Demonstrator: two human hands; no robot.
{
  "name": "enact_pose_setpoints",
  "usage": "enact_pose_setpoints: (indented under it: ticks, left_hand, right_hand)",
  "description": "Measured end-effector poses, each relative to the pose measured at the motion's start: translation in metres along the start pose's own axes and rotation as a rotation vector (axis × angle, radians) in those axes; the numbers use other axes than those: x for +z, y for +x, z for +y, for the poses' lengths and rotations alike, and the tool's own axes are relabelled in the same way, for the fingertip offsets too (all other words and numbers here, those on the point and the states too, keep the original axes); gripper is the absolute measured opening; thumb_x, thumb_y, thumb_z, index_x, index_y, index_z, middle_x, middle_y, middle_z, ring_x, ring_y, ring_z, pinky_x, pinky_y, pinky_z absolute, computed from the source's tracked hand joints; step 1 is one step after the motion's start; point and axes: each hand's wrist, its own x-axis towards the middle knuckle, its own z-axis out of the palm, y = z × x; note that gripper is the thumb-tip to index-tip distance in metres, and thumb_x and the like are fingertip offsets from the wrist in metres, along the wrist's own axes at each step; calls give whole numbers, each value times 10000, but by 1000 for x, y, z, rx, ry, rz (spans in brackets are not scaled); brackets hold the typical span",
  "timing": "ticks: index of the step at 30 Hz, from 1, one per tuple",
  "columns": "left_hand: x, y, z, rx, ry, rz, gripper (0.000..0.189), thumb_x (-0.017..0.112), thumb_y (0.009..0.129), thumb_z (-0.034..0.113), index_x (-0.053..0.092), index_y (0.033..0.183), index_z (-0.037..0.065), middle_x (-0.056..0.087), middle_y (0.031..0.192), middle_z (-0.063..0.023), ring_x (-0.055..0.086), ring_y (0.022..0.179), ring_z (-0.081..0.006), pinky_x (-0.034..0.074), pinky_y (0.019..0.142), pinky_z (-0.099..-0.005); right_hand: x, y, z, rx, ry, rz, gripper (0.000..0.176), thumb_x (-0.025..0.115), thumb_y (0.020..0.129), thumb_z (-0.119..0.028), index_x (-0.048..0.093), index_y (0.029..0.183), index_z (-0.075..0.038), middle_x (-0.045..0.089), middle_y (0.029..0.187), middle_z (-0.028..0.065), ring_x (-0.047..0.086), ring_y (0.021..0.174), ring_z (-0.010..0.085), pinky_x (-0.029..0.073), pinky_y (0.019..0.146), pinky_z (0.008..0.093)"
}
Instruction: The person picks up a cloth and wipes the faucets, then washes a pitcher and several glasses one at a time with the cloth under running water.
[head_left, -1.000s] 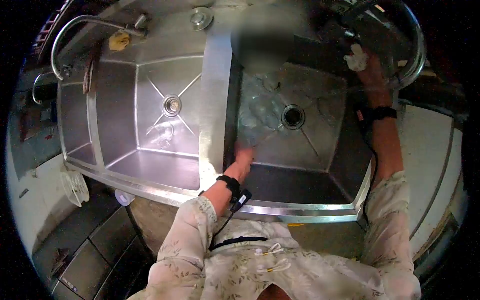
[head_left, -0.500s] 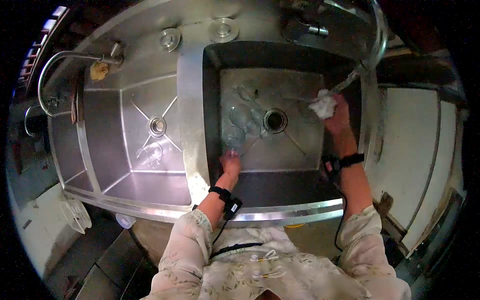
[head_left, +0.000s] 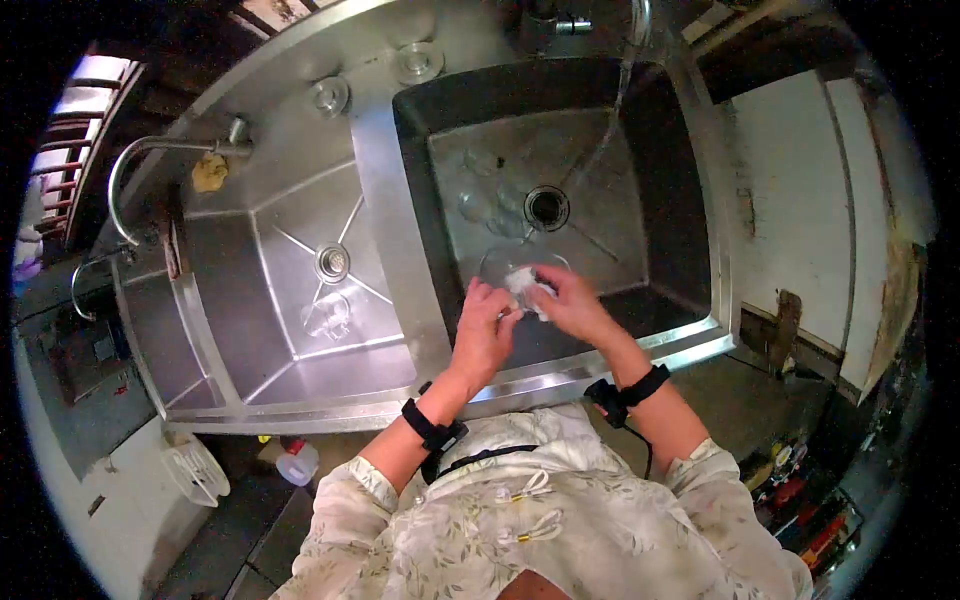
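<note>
Over the front of the right basin my two hands are close together. A clear glass (head_left: 497, 262), its round rim showing beyond my fingers, is held in my left hand (head_left: 484, 325); its lower part is hidden. My right hand (head_left: 572, 305) is closed around a crumpled white wad (head_left: 522, 281), pressed against the glass. Farther back on the basin floor, left of the drain (head_left: 547, 207), lie several clear glasses (head_left: 478, 207), hard to tell apart.
The steel divider (head_left: 395, 220) separates the right basin from the left one, where clear glassware (head_left: 328, 316) lies. A curved faucet (head_left: 125, 170) stands at left, near a yellowish sponge (head_left: 210, 172). A thin stream like water (head_left: 622, 90) falls at the right basin's back.
My right hand has brought the white wad from the basin's right side to my left hand. My left hand has lifted a glass and moved nearer. The view has shifted and turned.
</note>
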Motion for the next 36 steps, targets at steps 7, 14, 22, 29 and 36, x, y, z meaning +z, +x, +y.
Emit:
enact_pose_setpoints:
  ticks: [7,14,22,29,36]
  left_hand:
    - [-62,12,48,439,104,-83,132,641,764,8,565,865,47,542,860,-136,557,914,-369,392,1035,-540]
    - [-124,30,75,792,343,115,379,747,744,173,635,1101,109,613,1001,-104,582,1046,-298,493,882,-378]
    - [-153,-13,78,118,-647,-86,593,758,817,211,508,1339,78,595,1124,-51,567,1018,-143,480,881,-288]
    - [-163,-24,90,-259,-1128,-153,679,744,821,321,477,1405,100,625,878,5,587,681,-77,438,516,-228]
    - [-192,-20,83,-146,-1164,-11,673,737,820,335,489,1403,105,622,982,-12,615,806,-111,514,624,-280]
  right_hand:
    - [48,-34,-32,-400,-718,101,627,717,760,-181,523,1341,-47,642,1194,111,576,1133,216,436,988,326]
    - [94,-68,-80,-316,-359,119,555,711,773,-141,562,1292,-12,665,1158,98,621,1067,210,475,960,340]
    - [134,-100,-100,-294,903,-15,561,575,889,-255,455,1375,-2,548,1328,122,555,1206,253,453,1019,383]
    - [159,-123,-169,-795,-1096,-199,815,726,807,-278,333,1477,-30,300,1534,187,245,1448,325,217,1178,393]
    - [188,-125,-173,-464,500,-253,785,686,780,-260,374,1436,35,446,1453,170,437,1340,298,327,1133,403]
